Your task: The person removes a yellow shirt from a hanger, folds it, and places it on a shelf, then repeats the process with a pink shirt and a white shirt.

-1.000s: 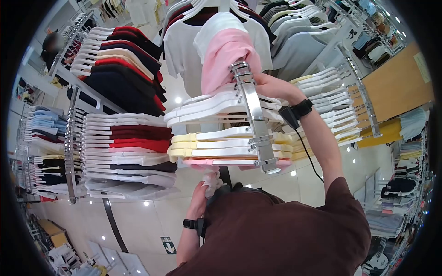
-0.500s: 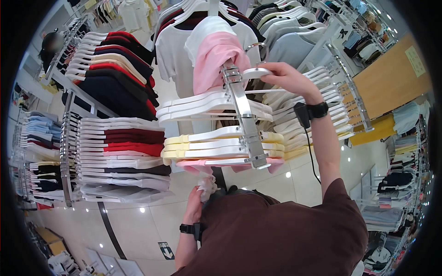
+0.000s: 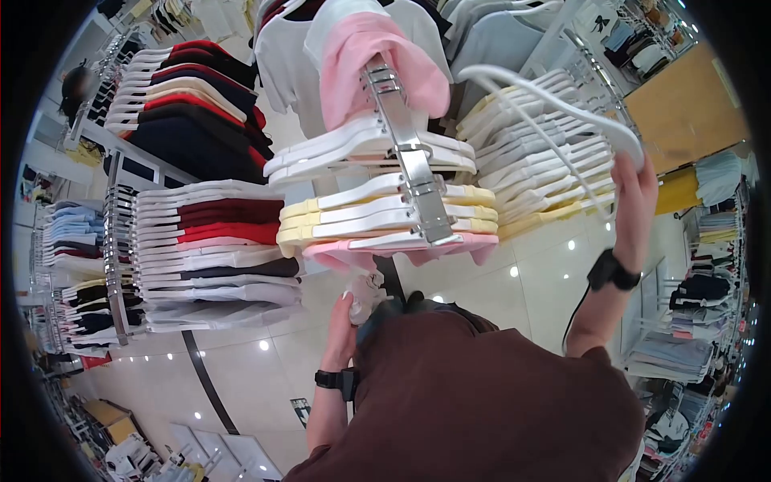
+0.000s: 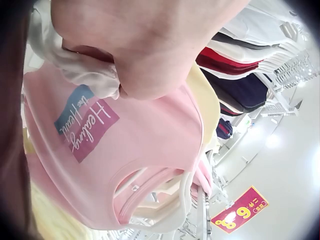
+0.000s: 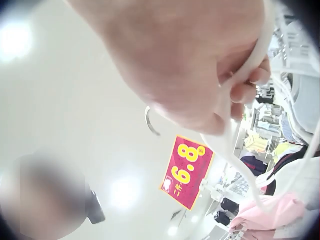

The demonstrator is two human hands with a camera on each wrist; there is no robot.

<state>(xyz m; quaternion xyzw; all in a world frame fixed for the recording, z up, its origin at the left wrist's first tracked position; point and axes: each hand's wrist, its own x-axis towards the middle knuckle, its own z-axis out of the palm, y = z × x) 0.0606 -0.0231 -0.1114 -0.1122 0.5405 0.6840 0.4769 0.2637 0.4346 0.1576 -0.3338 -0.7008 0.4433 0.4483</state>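
Observation:
My right hand point(image 3: 635, 201) grips one end of an empty white hanger point(image 3: 554, 100), held out to the right of the rail. In the right wrist view the fingers of that hand point(image 5: 190, 65) curl round the hanger's end. Low beside my body, my left hand point(image 3: 341, 329) holds a bunched whitish, thin material point(image 3: 365, 296); the left wrist view shows this material point(image 4: 75, 70) in the hand point(image 4: 135, 45), in front of a pink printed top point(image 4: 150, 130). A pink and white garment point(image 3: 384, 64) lies draped over the far end of the metal rail point(image 3: 414, 169).
White hangers with yellow and pink garments point(image 3: 369, 217) hang on the centre rail. Racks of dark and red clothes point(image 3: 193, 132) stand left; pale garments point(image 3: 546, 161) hang right. A wooden panel point(image 3: 683, 112) and another person point(image 3: 76, 87) are farther off.
My right hand has lifted the hanger off the rail's far end and swung it out to the right. The left hand still holds the whitish material, and the head view has shifted slightly.

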